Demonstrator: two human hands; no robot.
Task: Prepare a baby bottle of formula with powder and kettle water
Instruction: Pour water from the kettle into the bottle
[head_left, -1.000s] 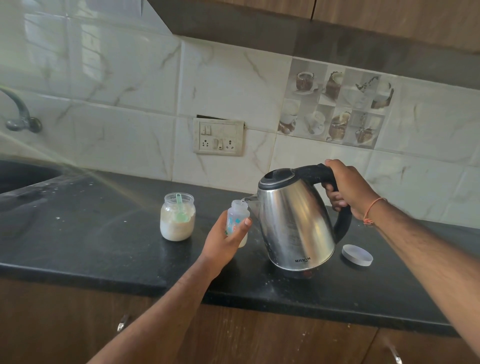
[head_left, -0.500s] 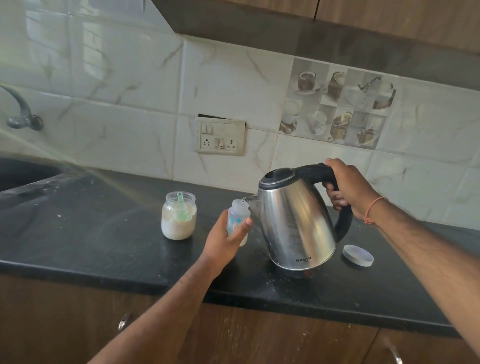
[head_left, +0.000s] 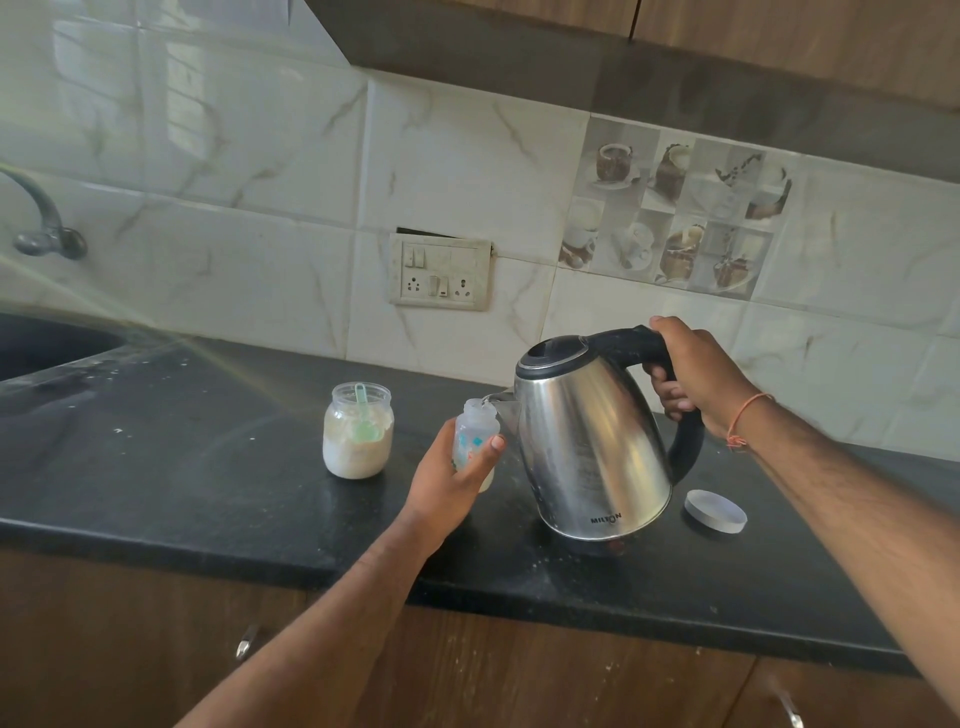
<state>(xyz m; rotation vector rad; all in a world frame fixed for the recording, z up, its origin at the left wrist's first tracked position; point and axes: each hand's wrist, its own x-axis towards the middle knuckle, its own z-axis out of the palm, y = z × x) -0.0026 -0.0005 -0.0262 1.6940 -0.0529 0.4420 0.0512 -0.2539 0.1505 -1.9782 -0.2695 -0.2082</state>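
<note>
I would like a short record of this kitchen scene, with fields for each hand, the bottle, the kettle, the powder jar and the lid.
left hand: grips the baby bottle, held upright
right hand: grips the black handle of the kettle
kettle: steel, tilted, spout at the bottle's open mouth
powder jar: open, on the black counter, left of the bottle, green scoop inside
lid: flat on the counter, right of the kettle
stage: water going into the bottle

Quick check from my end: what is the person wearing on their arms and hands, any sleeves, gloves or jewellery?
Both forearms are bare, with no sleeves or gloves in view. The right hand side has a thin orange thread bracelet at the wrist, knotted. The left hand and wrist carry nothing.
</note>
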